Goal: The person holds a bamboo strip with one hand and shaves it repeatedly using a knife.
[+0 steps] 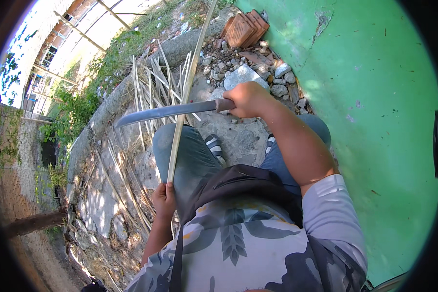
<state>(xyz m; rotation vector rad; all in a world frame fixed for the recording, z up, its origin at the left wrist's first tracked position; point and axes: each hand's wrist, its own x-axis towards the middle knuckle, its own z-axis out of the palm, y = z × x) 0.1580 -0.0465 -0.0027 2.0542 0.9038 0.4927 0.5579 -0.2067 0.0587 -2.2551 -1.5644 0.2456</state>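
My right hand [250, 100] is closed round the handle of a machete [165, 111], whose long blade points left and crosses over a pale bamboo strip [185, 100]. Whether the blade touches the strip, I cannot tell. My left hand [164, 198] pinches the strip's lower end between thumb and fingers beside my left thigh. From there the strip runs up past my left knee and out at the top of the view. Beyond my knees lies a loose pile of split bamboo strips [153, 80], and more strips [124, 180] lie on the ground to my left.
Stacked terracotta tiles [246, 30] and rubble [277, 80] lie against a green wall [370, 112] on my right. A raised concrete edge [100, 114] curves along the left, with green plants [78, 109] behind it. A dark log [36, 222] juts in at lower left.
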